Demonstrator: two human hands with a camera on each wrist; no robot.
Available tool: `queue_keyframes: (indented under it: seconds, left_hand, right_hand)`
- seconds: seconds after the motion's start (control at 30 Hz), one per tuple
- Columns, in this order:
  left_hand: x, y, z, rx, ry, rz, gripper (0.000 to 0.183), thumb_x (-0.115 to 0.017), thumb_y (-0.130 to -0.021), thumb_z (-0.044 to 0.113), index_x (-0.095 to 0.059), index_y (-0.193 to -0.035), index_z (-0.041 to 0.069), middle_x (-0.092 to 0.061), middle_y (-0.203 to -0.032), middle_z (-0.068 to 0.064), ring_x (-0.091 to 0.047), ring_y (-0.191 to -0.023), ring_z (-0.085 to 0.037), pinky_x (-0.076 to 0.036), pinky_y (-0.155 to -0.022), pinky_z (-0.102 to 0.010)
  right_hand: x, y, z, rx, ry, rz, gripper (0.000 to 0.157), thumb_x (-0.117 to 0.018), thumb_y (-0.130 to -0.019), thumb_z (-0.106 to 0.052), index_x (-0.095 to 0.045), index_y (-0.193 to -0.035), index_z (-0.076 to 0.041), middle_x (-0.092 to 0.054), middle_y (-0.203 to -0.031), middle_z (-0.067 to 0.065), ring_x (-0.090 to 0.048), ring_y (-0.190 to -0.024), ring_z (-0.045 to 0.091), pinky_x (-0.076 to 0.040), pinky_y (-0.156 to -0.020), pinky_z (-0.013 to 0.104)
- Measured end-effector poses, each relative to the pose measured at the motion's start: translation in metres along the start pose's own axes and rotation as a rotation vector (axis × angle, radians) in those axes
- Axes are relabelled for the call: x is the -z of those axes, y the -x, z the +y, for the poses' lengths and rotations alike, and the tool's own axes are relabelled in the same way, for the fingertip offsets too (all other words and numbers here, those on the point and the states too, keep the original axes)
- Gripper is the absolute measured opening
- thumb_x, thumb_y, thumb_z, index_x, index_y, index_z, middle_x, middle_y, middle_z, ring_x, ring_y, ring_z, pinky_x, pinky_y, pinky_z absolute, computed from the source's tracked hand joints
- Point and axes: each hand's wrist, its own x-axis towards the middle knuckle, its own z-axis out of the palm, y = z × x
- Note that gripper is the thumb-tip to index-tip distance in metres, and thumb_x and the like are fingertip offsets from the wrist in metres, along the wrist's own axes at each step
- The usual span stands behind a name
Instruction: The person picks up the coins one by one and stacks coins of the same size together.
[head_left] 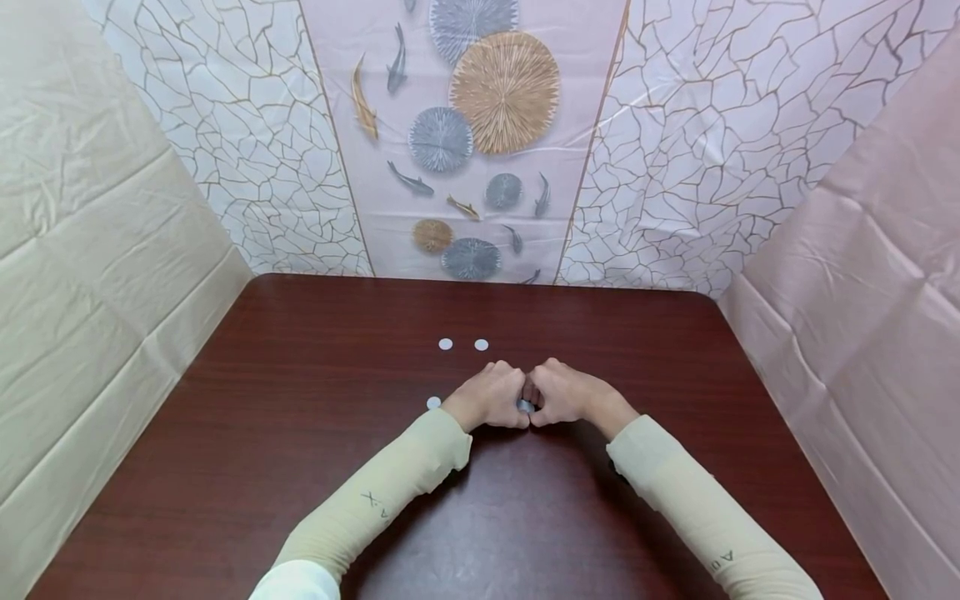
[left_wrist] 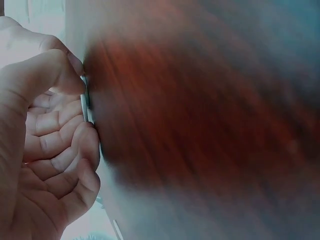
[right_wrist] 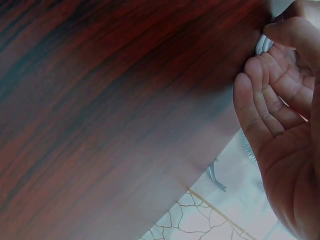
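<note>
Both hands meet over the table, just right of its middle. Between them shows a small stack of round white discs, partly hidden by the fingers. My left hand has its fingers curled in, the thumb and fingertips at the thin pale edge of the discs. From the other side my right hand pinches the stack with thumb and forefinger. The right wrist view shows several discs layered together there, low at the tabletop.
Two white discs, a left one and a right one, lie beyond the hands. Another white disc lies beside the left wrist. The dark red wooden table has patterned cloth hanging behind and plain cloth at both sides.
</note>
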Motion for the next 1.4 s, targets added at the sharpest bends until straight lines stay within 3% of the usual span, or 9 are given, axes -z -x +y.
queue_keyframes:
  seconds: [0.23, 0.63, 0.87, 1.1, 1.4]
  left_hand:
    - [0.0020, 0.0025, 0.0014, 0.022, 0.051, -0.012, 0.030, -0.081, -0.084, 0.027, -0.058, -0.068, 0.018, -0.053, -0.064, 0.006, -0.048, -0.056, -0.007, -0.039, -0.053, -0.020]
    - [-0.0012, 0.0047, -0.0015, 0.024, 0.100, -0.013, 0.042, -0.081, -0.081, 0.017, -0.045, -0.060, 0.018, -0.032, -0.053, 0.010, -0.030, -0.053, -0.007, -0.028, -0.052, -0.021]
    - [0.0006, 0.0075, -0.0018, 0.058, 0.141, -0.010, 0.024, -0.079, -0.084, 0.012, -0.059, -0.071, 0.016, -0.053, -0.064, 0.008, -0.046, -0.060, -0.007, -0.037, -0.060, -0.020]
    - [0.0020, 0.0091, -0.0021, 0.053, 0.162, 0.004, 0.018, -0.079, -0.084, 0.010, -0.064, -0.075, 0.015, -0.056, -0.067, 0.009, -0.048, -0.064, -0.006, -0.040, -0.063, -0.020]
    - [0.0022, 0.0093, -0.0044, 0.050, 0.199, 0.008, 0.007, -0.078, -0.084, 0.008, -0.073, -0.087, 0.010, -0.071, -0.081, 0.003, -0.058, -0.073, -0.006, -0.048, -0.069, -0.019]
  right_hand:
    - [0.0018, 0.0008, -0.0008, -0.022, -0.005, -0.013, 0.013, -0.085, -0.078, -0.010, -0.077, -0.087, -0.012, -0.074, -0.080, -0.004, -0.065, -0.069, 0.003, -0.054, -0.065, 0.018]
    - [0.0023, 0.0005, -0.0042, -0.053, -0.026, -0.033, 0.014, -0.085, -0.079, -0.009, -0.077, -0.090, -0.010, -0.075, -0.083, -0.002, -0.065, -0.071, 0.003, -0.055, -0.067, 0.019]
    - [0.0016, -0.0008, -0.0052, -0.042, -0.026, -0.029, 0.011, -0.083, -0.079, -0.009, -0.077, -0.087, -0.012, -0.075, -0.081, -0.003, -0.063, -0.069, 0.001, -0.054, -0.065, 0.018]
    - [0.0024, -0.0009, -0.0049, -0.038, 0.000, -0.023, 0.011, -0.084, -0.077, -0.010, -0.075, -0.082, -0.014, -0.074, -0.077, -0.002, -0.059, -0.065, -0.001, -0.053, -0.063, 0.019]
    - [0.0029, -0.0020, -0.0057, -0.063, -0.002, -0.038, 0.013, -0.085, -0.077, -0.012, -0.074, -0.083, -0.015, -0.073, -0.077, -0.002, -0.060, -0.067, 0.000, -0.053, -0.064, 0.019]
